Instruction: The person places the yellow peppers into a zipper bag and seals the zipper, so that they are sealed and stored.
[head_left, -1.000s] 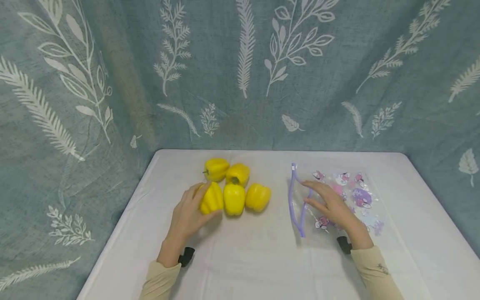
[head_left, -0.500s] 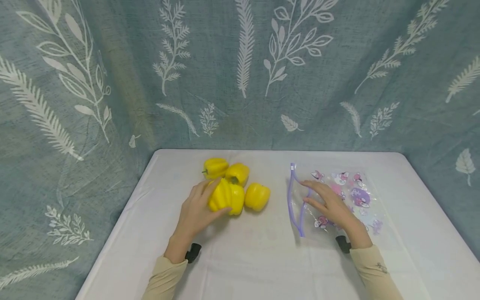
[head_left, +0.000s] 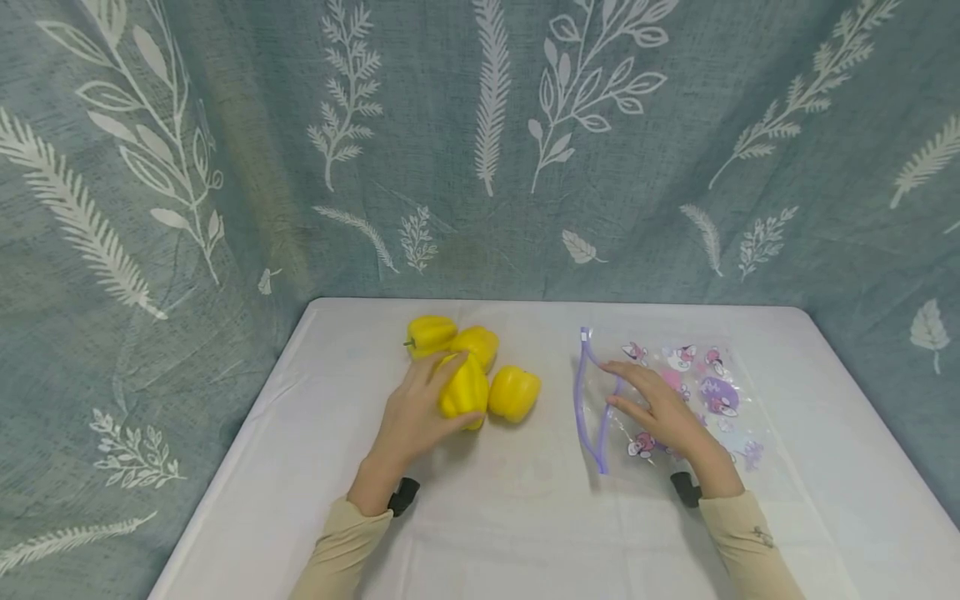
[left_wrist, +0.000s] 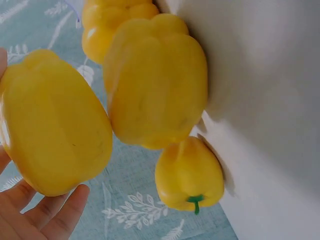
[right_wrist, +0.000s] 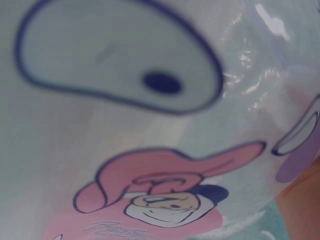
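My left hand [head_left: 420, 412] grips a yellow bell pepper [head_left: 465, 387], fingers on its far side and thumb on its near side. In the left wrist view, this bell pepper [left_wrist: 55, 125] is at the left, with fingertips [left_wrist: 70, 210] below it. It covers part of another pepper in the head view. On the right, my right hand [head_left: 663, 412] holds the purple-edged mouth of a clear zip bag [head_left: 720, 396], its finger and thumb tips at the strip. The mouth gapes toward the peppers. Printed film fills the right wrist view, hiding most of that hand.
Several more yellow peppers lie close by: one at the back left [head_left: 431, 335], one beside it [head_left: 476, 343], one to the right [head_left: 514, 394]. All rest on a white-covered table [head_left: 510, 533]. A patterned blue-green curtain [head_left: 450, 150] hangs behind and at both sides.
My left hand has moved right with the gripped pepper, which now overlaps the front middle pepper in the head view. My right hand and the bag have stayed put.
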